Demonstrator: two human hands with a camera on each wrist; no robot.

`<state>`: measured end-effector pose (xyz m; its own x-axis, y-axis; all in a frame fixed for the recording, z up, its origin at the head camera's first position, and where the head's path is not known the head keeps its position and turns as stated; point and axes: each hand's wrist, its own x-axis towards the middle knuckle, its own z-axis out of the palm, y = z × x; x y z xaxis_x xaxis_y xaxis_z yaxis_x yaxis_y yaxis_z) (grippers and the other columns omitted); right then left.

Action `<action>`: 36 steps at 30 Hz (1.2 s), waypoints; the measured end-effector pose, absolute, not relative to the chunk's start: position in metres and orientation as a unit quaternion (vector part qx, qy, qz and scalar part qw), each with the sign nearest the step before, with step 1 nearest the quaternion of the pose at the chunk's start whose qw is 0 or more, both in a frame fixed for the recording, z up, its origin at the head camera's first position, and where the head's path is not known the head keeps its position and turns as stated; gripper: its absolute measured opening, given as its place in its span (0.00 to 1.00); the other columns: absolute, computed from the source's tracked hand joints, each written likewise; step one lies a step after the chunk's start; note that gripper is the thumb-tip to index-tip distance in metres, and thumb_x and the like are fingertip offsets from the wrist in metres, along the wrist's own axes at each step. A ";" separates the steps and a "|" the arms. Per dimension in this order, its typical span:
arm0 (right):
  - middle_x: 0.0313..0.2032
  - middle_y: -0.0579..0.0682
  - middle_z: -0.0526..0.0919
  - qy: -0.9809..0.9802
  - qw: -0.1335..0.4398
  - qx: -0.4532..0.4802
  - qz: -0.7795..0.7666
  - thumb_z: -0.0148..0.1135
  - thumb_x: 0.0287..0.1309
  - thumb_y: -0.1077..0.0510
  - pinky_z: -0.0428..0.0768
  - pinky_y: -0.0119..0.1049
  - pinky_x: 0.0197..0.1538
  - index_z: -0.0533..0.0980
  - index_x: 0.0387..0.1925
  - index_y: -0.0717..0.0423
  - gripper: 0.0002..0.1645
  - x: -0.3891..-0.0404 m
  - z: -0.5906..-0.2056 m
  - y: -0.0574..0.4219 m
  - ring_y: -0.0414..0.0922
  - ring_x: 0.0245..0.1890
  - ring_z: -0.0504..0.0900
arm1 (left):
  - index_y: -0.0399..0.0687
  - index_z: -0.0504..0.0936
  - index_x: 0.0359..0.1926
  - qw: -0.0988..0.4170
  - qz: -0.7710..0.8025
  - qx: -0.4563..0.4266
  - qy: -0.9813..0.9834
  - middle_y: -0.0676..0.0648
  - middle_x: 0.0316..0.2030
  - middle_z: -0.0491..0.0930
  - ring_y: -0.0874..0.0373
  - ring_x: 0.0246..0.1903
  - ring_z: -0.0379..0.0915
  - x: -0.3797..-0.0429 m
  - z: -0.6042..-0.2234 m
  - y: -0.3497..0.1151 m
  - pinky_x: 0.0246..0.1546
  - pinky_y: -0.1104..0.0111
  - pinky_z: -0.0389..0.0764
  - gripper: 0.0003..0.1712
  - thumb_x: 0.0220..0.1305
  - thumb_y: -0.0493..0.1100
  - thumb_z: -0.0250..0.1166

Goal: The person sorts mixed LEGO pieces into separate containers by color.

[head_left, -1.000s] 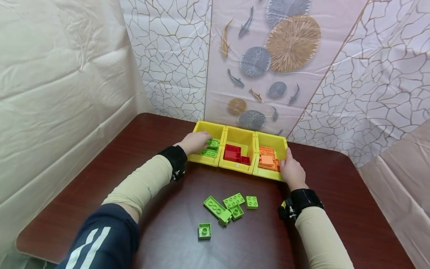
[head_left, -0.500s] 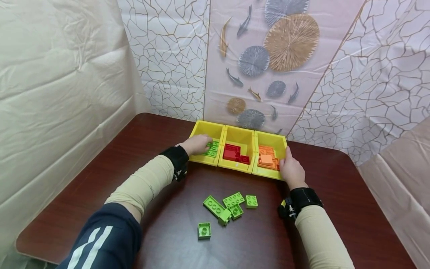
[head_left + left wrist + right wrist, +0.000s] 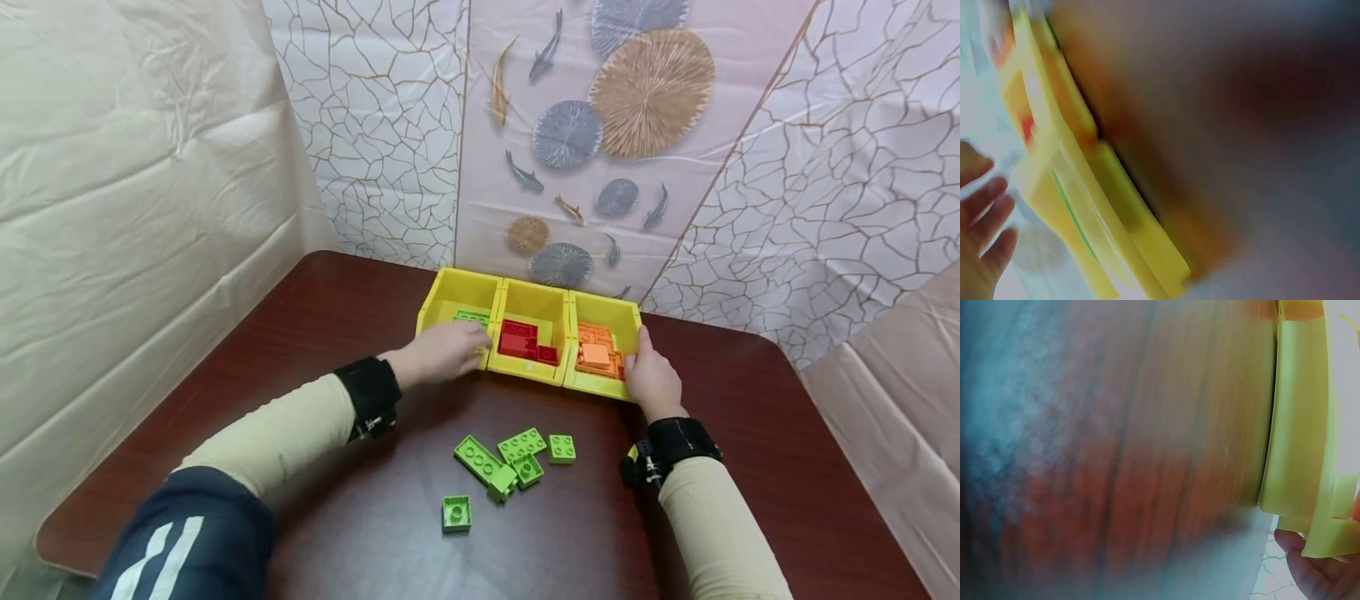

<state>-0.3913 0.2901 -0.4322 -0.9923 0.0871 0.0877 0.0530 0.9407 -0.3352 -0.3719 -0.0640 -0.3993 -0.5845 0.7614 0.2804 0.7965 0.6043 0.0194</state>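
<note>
Three joined yellow bins stand at the back of the table. My left hand point(image 3: 441, 354) is over the front of the left bin point(image 3: 459, 287), hiding most of the green bricks point(image 3: 472, 317) inside. In the left wrist view, the fingers point(image 3: 991, 209) are loosely bent and hold nothing. My right hand point(image 3: 655, 379) grips the outer side of the right bin point(image 3: 607, 307), which contains orange bricks point(image 3: 596, 356). The right wrist view shows fingers point(image 3: 1307, 572) behind that bin's wall. Red bricks point(image 3: 517, 340) lie in the middle bin point(image 3: 536, 298).
Several loose green bricks lie on the dark brown table point(image 3: 360, 517) in front of the bins. Among them are a long brick point(image 3: 474, 454), a small brick point(image 3: 562, 448) and an upturned square brick point(image 3: 456, 517). A patterned cloth point(image 3: 570, 208) hangs behind.
My left hand was inside the left bin among the green bricks; it has come up and toward me, over the bin's front edge. The right hand keeps its place on the right bin.
</note>
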 end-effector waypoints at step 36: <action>0.48 0.72 0.73 -0.984 0.048 -0.032 0.170 0.37 0.69 0.55 0.71 0.51 0.33 0.37 0.72 0.59 0.37 -0.391 -0.432 0.290 0.59 0.32 0.76 | 0.46 0.80 0.45 0.114 -0.060 -0.417 -0.900 0.51 0.37 0.78 0.60 0.36 0.74 -0.338 -0.387 -0.115 0.38 0.67 0.76 0.15 0.56 0.44 0.67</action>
<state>-0.3908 0.2901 -0.4322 -0.9934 0.0790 0.0834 0.0465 0.9402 -0.3374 -0.3378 -0.1150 -0.3869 -0.6257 0.7372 0.2551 0.7646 0.6444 0.0131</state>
